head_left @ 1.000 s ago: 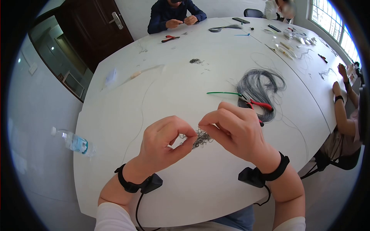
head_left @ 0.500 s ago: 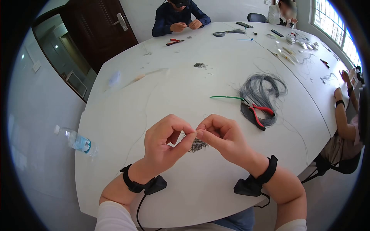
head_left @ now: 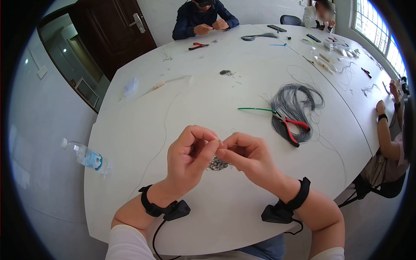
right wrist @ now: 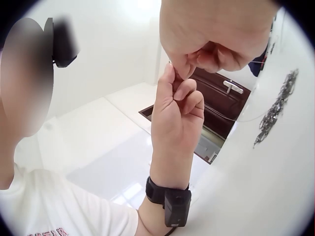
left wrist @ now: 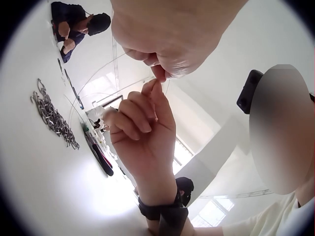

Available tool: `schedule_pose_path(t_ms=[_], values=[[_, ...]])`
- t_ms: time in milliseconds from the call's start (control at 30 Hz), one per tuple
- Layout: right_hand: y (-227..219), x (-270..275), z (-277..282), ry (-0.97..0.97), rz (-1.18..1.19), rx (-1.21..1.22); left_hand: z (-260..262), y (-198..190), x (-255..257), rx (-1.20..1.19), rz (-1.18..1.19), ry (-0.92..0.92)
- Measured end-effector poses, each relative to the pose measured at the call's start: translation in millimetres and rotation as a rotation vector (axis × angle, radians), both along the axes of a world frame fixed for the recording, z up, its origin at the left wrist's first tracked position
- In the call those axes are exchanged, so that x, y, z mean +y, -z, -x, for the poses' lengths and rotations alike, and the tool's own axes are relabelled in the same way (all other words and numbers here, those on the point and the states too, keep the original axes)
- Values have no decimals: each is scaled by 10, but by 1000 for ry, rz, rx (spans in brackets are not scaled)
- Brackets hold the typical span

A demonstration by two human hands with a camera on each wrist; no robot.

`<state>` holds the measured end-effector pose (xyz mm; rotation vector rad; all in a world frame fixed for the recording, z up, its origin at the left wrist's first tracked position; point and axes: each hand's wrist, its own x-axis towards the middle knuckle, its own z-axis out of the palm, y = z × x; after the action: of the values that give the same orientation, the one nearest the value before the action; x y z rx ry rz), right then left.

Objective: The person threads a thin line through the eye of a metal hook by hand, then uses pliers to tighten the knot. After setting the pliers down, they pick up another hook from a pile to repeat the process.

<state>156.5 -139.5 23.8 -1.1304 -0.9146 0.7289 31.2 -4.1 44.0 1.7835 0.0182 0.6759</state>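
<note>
In the head view my left hand [head_left: 189, 152] and right hand [head_left: 248, 154] meet at the fingertips above the table, thumb and forefinger pinched on each. A thin line [right wrist: 241, 121] trails from the left hand's fingers in the right wrist view, and another fine strand leaves the right hand. Whatever small piece sits between the fingertips is hidden; I cannot tell what it is. Just beneath the hands lies a pile of small curved metal hooks [head_left: 218, 164], also visible as a heap of hooks [left wrist: 54, 120] in the left wrist view.
A bundle of grey strands [head_left: 299, 96] with a green tie [head_left: 255, 108] lies right of the hands, red-handled pliers [head_left: 303, 125] on it. A water bottle [head_left: 92, 159] lies at left. A smaller dark pile [head_left: 226, 73] lies farther back. Other people sit around the table.
A second ago the hands were slightly apart; the right hand has come down and left, so the fingertips now meet. The left hand has turned a little more upright.
</note>
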Motion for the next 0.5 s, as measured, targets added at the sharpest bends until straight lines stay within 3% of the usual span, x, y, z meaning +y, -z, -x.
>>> schedule_pose_path(t_ms=[67, 133, 167, 233, 267, 333, 500], values=[[-41, -10, -19, -26, 44, -96, -20, -12, -21, -34, 32, -16], [-157, -40, 16, 191, 68, -470, -59, 23, -20, -71, 30, -57], [-189, -57, 32, 189, 69, -470, -74, 37, -18, -109, 27, -98], [-236, -86, 59, 40, 110, -58, -82, 41, -14, -114, -3, -111], [-255, -87, 65, 37, 111, -59, -82, 44, -12, -117, -35, -121], [-278, -77, 78, -127, 94, 263, -74, 65, -5, -102, -47, -144], [-50, -16, 144, -51, -3, 315, -75, 99, 24, -130, -115, -197]])
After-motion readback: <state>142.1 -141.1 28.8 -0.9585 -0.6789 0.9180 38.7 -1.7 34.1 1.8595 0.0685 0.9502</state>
